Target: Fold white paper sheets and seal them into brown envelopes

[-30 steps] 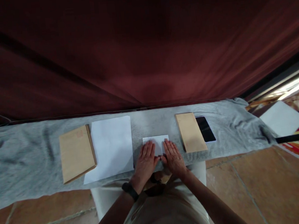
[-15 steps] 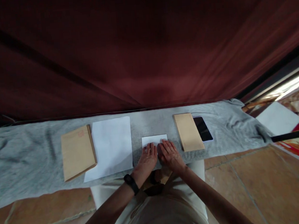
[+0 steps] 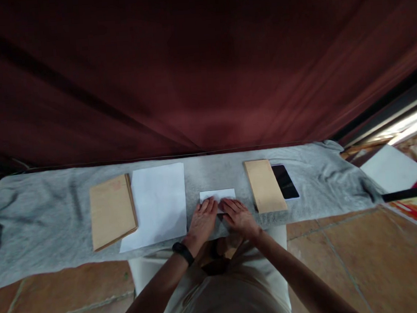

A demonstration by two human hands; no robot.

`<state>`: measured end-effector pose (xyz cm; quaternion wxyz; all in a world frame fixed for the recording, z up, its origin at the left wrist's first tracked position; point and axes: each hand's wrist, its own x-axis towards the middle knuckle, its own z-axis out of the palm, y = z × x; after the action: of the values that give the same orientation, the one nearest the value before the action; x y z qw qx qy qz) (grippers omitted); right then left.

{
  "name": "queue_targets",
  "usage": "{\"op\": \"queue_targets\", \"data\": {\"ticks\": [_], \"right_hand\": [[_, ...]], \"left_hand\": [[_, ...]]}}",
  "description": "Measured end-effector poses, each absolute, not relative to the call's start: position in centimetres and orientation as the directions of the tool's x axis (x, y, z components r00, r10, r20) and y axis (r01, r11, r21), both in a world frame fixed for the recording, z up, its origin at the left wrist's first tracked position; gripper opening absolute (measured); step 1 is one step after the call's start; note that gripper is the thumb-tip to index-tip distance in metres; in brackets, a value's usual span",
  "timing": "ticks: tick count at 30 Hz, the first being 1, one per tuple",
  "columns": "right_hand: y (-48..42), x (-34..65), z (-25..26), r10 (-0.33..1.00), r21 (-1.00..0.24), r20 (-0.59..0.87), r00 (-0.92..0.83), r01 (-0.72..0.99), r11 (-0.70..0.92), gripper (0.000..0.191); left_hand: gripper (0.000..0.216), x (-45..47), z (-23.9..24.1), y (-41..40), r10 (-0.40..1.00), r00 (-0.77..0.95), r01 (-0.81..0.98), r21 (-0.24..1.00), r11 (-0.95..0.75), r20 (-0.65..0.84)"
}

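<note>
A small folded piece of white paper (image 3: pixel 219 193) lies on the grey cloth in front of me. My left hand (image 3: pixel 203 220), with a dark band on the wrist, rests its fingers flat on the left part of the paper. On the right part lie the slightly bent fingers of my right hand (image 3: pixel 240 217), close beside the left fingertips. Neither hand grips anything. The paper's near edge is mostly hidden under my hands.
A stack of white sheets (image 3: pixel 161 204) lies to the left, partly under brown envelopes (image 3: pixel 111 211). To the right are more brown envelopes (image 3: pixel 265 185) and a dark-screened phone (image 3: pixel 284 181). Grey cloth (image 3: pixel 213 168) covers the narrow surface; a dark red curtain (image 3: pixel 203 93) hangs behind it.
My left fingers have slid slightly up on the paper, and my right fingers have drawn in a little towards the middle. The whole view has shifted slightly.
</note>
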<state>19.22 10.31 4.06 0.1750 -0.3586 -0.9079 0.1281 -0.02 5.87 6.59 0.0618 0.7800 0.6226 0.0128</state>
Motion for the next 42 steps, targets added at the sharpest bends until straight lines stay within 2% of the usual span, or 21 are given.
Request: {"op": "queue_targets", "data": {"ticks": [9,13,15,18,22,25,28,31,36,42], "right_hand": [[12.3,21.2,3.2,0.83,-0.674,0.239,-0.503,0.53,0.515,0.036],[12.4,20.8,2.9,0.864,-0.701,0.241,-0.441,0.537,0.469,0.038],[12.1,20.7,2.9,0.867,-0.668,0.237,-0.439,0.574,0.473,0.043],[11.1,20.7,3.5,0.832,-0.557,0.211,-0.513,0.636,0.533,0.054],[9.4,19.9,5.3,0.762,-0.376,0.13,-0.634,0.68,0.63,0.065],[8.9,18.1,6.2,0.746,-0.359,0.102,-0.658,0.675,0.644,0.053],[9.0,15.9,6.0,0.765,-0.374,0.119,-0.633,0.685,0.625,0.047],[9.2,14.4,5.1,0.804,-0.354,0.134,-0.579,0.73,0.584,0.047],[9.1,13.9,4.1,0.825,-0.334,0.129,-0.55,0.76,0.558,0.05],[9.4,14.2,3.7,0.856,-0.35,0.155,-0.494,0.782,0.515,0.055]], "left_hand": [[0.035,-4.6,6.5,7.0,0.987,0.151,0.861,0.482,-0.161,0.061],[0.038,-5.6,5.7,7.6,0.995,0.064,0.734,0.673,-0.097,0.074],[0.044,-5.8,5.5,7.6,0.997,0.049,0.699,0.711,-0.08,0.064],[0.057,-5.6,5.5,7.2,0.994,0.103,0.749,0.654,-0.106,0.043],[0.068,-4.7,5.8,6.1,0.972,0.233,0.863,0.458,-0.213,0.014],[0.065,-4.0,5.8,5.1,0.963,0.27,0.911,0.329,-0.249,-0.017],[0.066,-3.7,5.9,4.2,0.954,0.298,0.924,0.257,-0.283,-0.021],[0.064,-3.6,6.7,4.2,0.947,0.321,0.916,0.259,-0.306,-0.019],[0.048,-2.2,7.6,6.4,0.962,0.27,0.9,0.345,-0.268,0.043],[0.051,0.0,5.5,8.1,0.984,0.142,0.917,0.36,-0.172,0.108]]}}
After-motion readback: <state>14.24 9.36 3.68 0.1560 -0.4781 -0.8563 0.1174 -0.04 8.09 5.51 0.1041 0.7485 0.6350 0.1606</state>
